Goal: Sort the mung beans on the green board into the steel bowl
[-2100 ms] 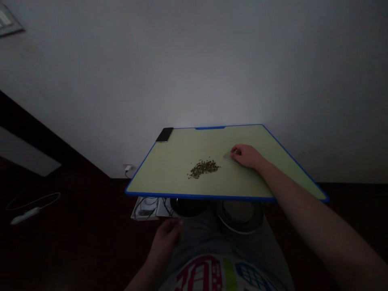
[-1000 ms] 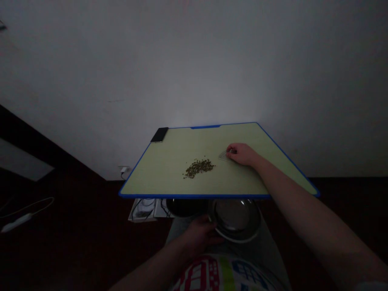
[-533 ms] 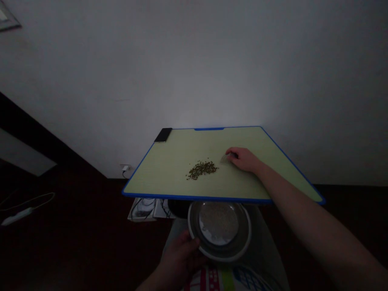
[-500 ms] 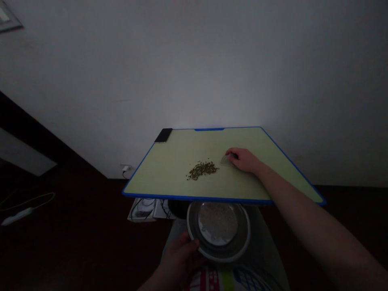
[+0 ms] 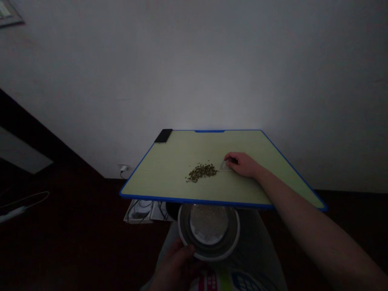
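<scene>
My right hand (image 5: 242,163) is closed on a clear, curved protractor (image 5: 224,165), which touches the tabletop. Just left of the protractor lies a loose pile of small brown-green grains (image 5: 202,172); their exact kind is too small to tell. My left hand (image 5: 177,258) grips the near-left rim of a round metal bowl (image 5: 235,238), its thumb over the edge. This bowl is below the table's near edge, above my lap, and has a pale, round bottom.
The pale green folding table (image 5: 176,190) has a blue edge and stands against a white wall (image 5: 194,72). A black phone (image 5: 163,136) lies at its far left corner. Beneath are white boxes with cables (image 5: 138,212). A plugged-in charger (image 5: 123,168) is on the wall.
The bowl in my left hand has shifted a little to the left. My right hand has turned the protractor slightly, its straight edge now lower against the table. The grains look nearly unchanged.
</scene>
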